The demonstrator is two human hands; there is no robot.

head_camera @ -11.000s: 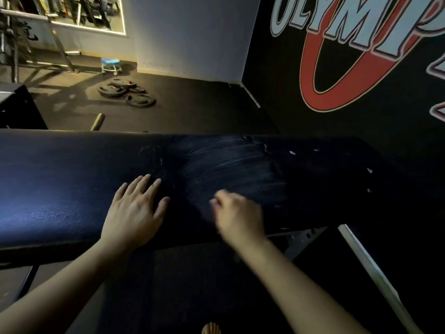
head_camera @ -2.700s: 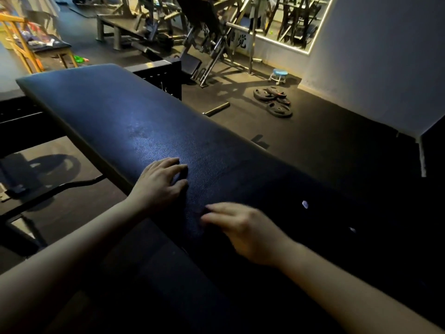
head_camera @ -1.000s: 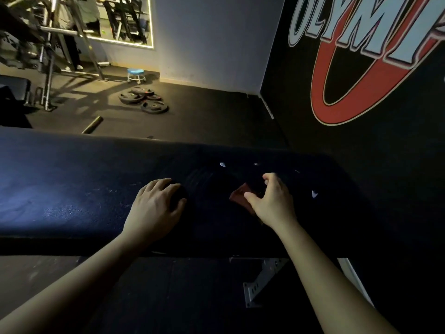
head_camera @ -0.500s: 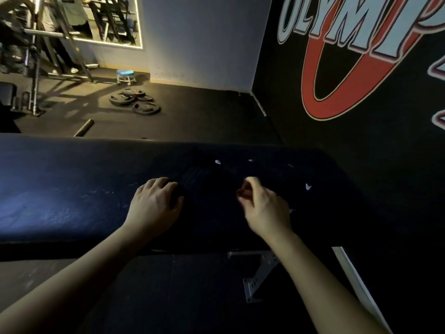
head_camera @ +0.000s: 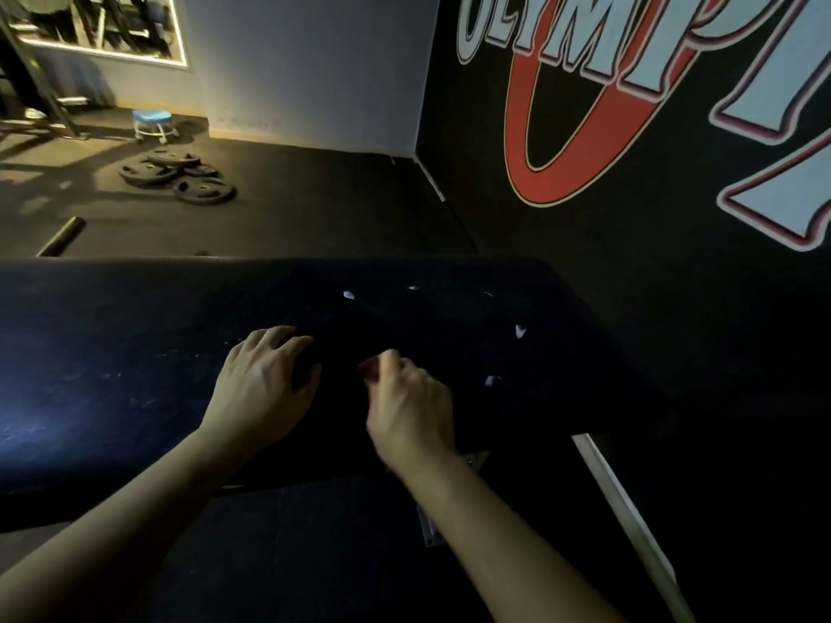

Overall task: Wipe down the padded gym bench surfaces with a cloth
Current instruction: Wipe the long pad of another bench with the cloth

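A long black padded bench (head_camera: 112, 353) runs across the view from the left edge to the black wall on the right. Several small white tears (head_camera: 520, 331) dot its right part. My left hand (head_camera: 261, 384) rests on the pad with fingers bent, its fingertips sunk in shadow. My right hand (head_camera: 407, 404) is blurred, fingers curled, gripping a small dark reddish cloth (head_camera: 369, 366) whose edge shows at the knuckles. Most of the cloth is hidden under the hand.
A black wall with a large red and pale-blue logo (head_camera: 584, 105) stands right of the bench. Weight plates (head_camera: 180, 175), a blue stool (head_camera: 152, 123) and a bar (head_camera: 60, 236) lie on the floor beyond. A metal bracket (head_camera: 431, 528) and a pale rail (head_camera: 625, 510) sit under the bench.
My right hand with the cloth has slid left and toward me across the pad over the last second. My left hand has stayed in place.
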